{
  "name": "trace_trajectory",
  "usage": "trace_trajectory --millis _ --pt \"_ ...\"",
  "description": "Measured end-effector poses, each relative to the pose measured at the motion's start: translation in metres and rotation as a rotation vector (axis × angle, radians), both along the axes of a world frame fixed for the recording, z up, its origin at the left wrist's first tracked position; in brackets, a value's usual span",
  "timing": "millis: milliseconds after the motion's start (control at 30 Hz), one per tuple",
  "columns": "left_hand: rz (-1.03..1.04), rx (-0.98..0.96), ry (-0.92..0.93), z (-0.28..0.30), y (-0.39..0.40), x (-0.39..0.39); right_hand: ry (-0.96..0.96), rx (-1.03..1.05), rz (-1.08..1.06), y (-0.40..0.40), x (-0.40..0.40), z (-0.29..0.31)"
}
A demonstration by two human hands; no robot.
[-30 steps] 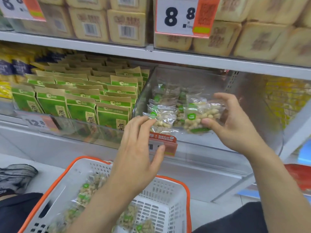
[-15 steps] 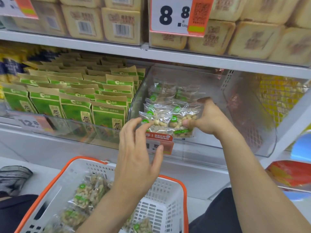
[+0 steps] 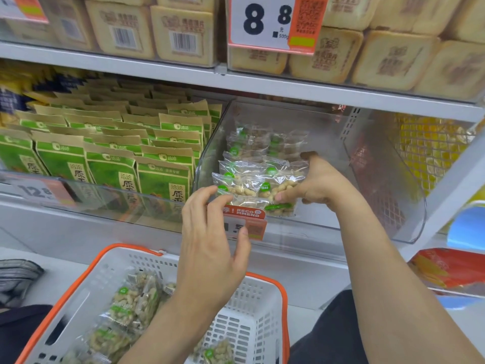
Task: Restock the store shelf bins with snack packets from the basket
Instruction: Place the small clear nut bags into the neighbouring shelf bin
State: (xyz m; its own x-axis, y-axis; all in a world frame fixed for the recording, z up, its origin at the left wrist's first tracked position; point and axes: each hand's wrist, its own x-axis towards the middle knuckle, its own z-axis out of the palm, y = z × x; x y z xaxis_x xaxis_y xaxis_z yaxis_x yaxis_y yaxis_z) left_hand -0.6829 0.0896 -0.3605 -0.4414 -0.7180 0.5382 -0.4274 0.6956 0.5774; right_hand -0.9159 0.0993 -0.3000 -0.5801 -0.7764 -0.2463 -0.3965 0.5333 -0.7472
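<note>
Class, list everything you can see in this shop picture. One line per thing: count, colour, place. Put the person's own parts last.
Clear bin: one, see-through, middle shelf.
Peanut packets: several, clear with green labels, stacked at the bin's front left.
Basket: one, white with orange rim, below the shelf; more peanut packets inside.
Green bags: many, green and tan, left bin.
Tan packages: many, top shelf.
Price sign: one, white and orange, top shelf edge.
Red tag: one, on the bin's front.
Left hand: fingers at the front packets.
Right hand: inside the bin, gripping a packet.
</note>
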Motion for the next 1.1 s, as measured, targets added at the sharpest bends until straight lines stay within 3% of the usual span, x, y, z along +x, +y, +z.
trace_trajectory --millis 267,467,600,667,767,933,1000,1100 --pt "0.014 0.017 0.014 0.001 0.001 0.0 -0.155 -0.083 -0.022 0.0 0.003 0.0" --pt "-0.011 0.01 0.023 0.002 0.0 0.004 -0.001 0.04 -0.045 0.002 0.001 0.002" --pt "-0.013 0.007 0.194 0.013 0.004 0.01 0.187 0.079 -0.068 0.021 0.001 0.008" --pt "0.014 -0.051 0.295 0.019 0.006 0.013 0.295 -0.039 -0.129 0.034 0.005 0.013" --pt "0.032 -0.059 0.359 0.02 0.007 0.016 0.374 -0.392 -0.165 0.051 0.023 0.018" --pt "0.049 0.076 0.347 -0.012 0.014 0.041 0.341 -0.787 0.021 0.063 0.09 0.02" --pt "0.065 0.163 0.283 -0.039 0.011 0.06 0.32 -0.821 0.171 0.063 0.121 0.012" --pt "0.104 0.307 0.108 -0.09 -0.001 0.098 0.276 -0.693 0.418 0.056 0.154 -0.019"
